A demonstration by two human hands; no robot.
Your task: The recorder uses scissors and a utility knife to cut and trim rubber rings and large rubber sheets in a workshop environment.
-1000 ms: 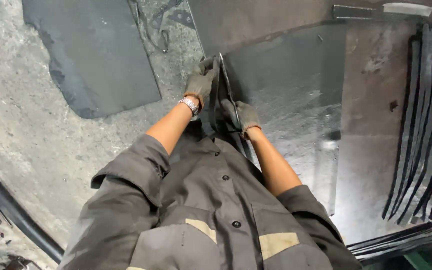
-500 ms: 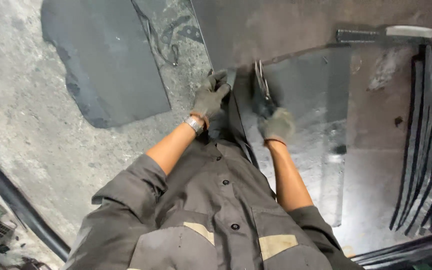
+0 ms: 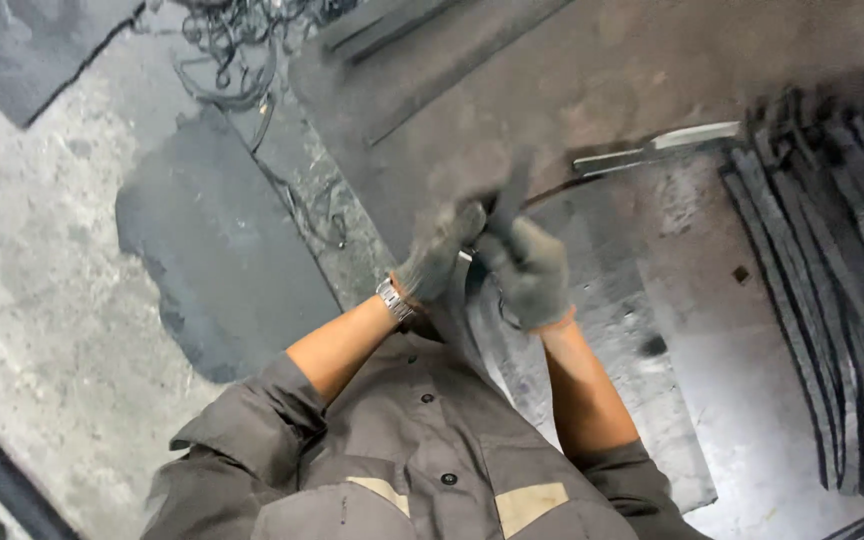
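Both my hands wear grey knit gloves and are raised close together above a large dark rubber-like sheet [image 3: 602, 80] on the floor. My left hand [image 3: 439, 255], with a metal watch at the wrist, is closed on a dark strip [image 3: 505, 195] that stands up between the hands. My right hand [image 3: 530, 272] is fisted on the same strip just to the right. The strip runs down between my forearms [image 3: 457, 325] toward my grey work shirt. Motion blur hides the fingertips and the strip's upper end.
A flat metal bar [image 3: 692, 135] lies on the sheet beyond my hands. Several long dark cut strips [image 3: 832, 300] lie side by side at the right. A separate dark sheet piece [image 3: 212, 260] lies on the concrete at left, thin tangled offcuts [image 3: 232, 50] at top, a black pipe [image 3: 2, 480] lower left.
My hands have risen off the sheet and come together, pulling the strip upward. The view has shifted, so the metal bar and the cut strips now sit closer in.
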